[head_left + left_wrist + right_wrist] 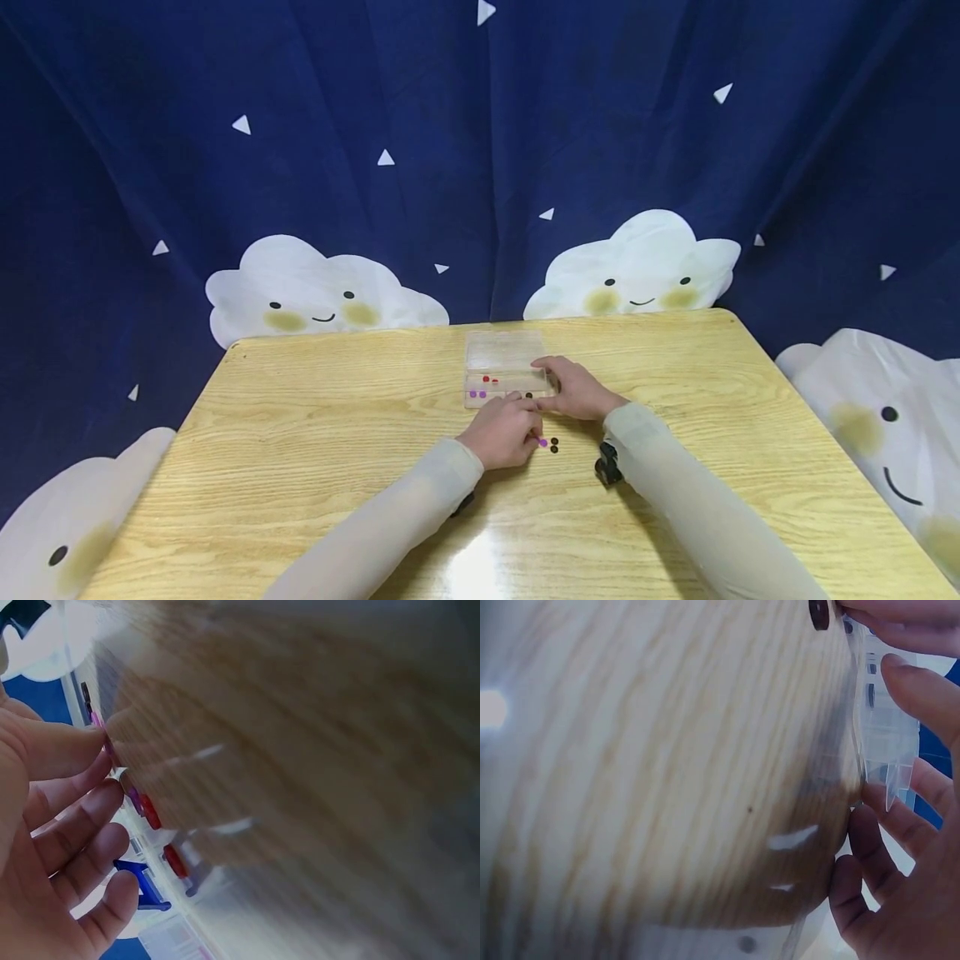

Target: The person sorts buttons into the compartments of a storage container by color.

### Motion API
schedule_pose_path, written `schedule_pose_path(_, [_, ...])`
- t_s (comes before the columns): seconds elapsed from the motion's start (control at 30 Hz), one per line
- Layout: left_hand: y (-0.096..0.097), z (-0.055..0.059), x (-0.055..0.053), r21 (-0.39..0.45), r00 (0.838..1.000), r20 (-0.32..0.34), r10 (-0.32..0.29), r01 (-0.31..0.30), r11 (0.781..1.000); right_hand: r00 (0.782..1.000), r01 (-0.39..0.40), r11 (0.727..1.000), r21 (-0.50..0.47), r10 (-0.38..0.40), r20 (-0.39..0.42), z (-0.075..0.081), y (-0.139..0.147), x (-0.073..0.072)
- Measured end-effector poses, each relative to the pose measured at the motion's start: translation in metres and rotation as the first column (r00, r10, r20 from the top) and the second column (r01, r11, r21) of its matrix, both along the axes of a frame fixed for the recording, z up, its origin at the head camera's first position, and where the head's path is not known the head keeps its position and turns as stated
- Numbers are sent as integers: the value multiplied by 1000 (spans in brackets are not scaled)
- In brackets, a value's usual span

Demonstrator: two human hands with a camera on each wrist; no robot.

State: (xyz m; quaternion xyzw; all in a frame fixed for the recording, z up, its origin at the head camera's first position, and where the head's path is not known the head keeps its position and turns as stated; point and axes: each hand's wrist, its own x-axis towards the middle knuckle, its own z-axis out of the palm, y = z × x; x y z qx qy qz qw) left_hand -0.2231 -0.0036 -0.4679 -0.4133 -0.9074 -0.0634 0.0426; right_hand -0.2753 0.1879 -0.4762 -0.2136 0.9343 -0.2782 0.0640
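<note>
A clear plastic box (504, 350) with its lid raised stands toward the far side of the table. Its compartments hold two red discs (486, 379), two purple discs (477, 394) and a black disc (528, 396). In front of the box, my left hand (504, 432) pinches a small purple disc (543, 442) at the table between thumb and index finger; the other fingers are loosely bent. Two black discs (554, 446) lie just right of it. My right hand (576, 390) grips the box's right end, with fingers (896, 814) at its edge.
The wooden table (337, 417) has a back edge close behind the box. A dark blue curtain (450, 167) with white clouds hangs behind it. A black wrist device (608, 464) hangs under the right sleeve.
</note>
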Motion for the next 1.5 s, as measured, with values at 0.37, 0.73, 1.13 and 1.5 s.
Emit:
schedule_pose_path(0.37, [3,-2,-1,-4,1000,-1,10,-10,1000,1000,-1,1000,-2,1,-4,0,2,2])
schedule_pose_path(0.73, [6,-1,-2,-40,997,56,55,-53,998,1000,-8,1000,-23,8,-14,-4,2,0])
schedule_pose_path(1.13, [2,-2,0,1,998,52,35,-35,999,997,-29,999,-27,27,-79,-4,1,2])
schedule_pose_path(1.5, [-2,-2,-1,14,999,51,18,-18,1000,999,-8,1000,-6,8,-38,0,-1,2])
